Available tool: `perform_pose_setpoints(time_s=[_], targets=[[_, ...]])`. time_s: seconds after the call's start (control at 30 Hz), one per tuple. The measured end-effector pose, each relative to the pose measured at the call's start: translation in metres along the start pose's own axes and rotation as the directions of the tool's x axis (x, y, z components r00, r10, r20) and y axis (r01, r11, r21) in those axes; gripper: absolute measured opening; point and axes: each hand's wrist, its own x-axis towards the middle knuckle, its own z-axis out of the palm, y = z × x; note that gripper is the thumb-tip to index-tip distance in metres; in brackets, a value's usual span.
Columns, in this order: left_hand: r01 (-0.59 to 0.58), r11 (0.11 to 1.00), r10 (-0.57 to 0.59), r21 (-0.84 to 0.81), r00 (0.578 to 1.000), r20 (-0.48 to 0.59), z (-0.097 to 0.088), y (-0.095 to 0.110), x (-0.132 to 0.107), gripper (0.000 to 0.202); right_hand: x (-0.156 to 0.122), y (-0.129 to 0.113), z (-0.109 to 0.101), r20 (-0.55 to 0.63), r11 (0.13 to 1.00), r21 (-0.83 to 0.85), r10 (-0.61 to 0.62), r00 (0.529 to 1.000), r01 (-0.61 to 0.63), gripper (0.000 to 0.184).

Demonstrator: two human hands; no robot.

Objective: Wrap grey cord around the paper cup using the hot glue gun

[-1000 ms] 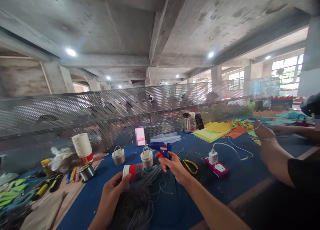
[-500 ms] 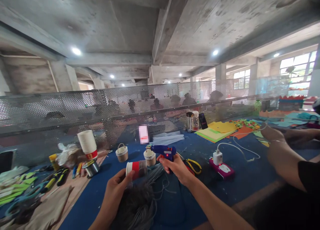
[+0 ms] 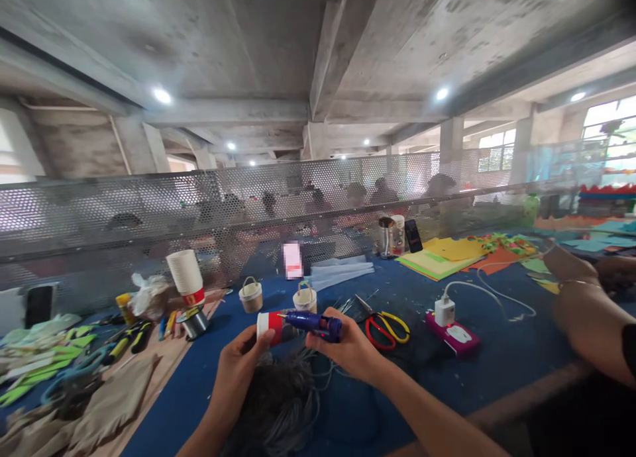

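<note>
My left hand is closed around a paper cup with a red band, held on its side. Grey material covers the cup's right part. In my right hand is a blue glue gun, its nozzle pointing left at the red band; I cannot tell whether it touches. A bundle of grey yarn lies below the cup. Just beyond the hands stand two small cups with handles, one beige and white cup and one cup partly hidden by the glue gun.
Red and yellow scissors lie right of my right hand. Farther right are a magenta power bank with a white plug and a co-worker's arm. Stacked paper cups and a wire spool stand left. A perforated metal screen runs behind.
The glue gun has tilted and come down, so its nozzle is now at the cup's red band. The scissors show more fully. The view has shifted slightly.
</note>
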Motion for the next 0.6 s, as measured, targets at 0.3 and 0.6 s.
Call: perform_pose_setpoints(time_s=[0.3,0.6], targets=[[-0.015,1.0,0.015,-0.001,0.999,-0.036,-0.0008,-0.0051,0.0032,0.041,-0.0029,-0.0003,-0.0033,0.033,0.979,-0.19,-0.062,0.998,0.067,0.023],[-0.045,0.996,0.049,0.073,0.997,-0.054,-0.0001,-0.0004,0.0009,0.041,-0.0017,0.004,-0.0036,0.015,0.963,-0.257,-0.085,0.996,0.086,0.021]])
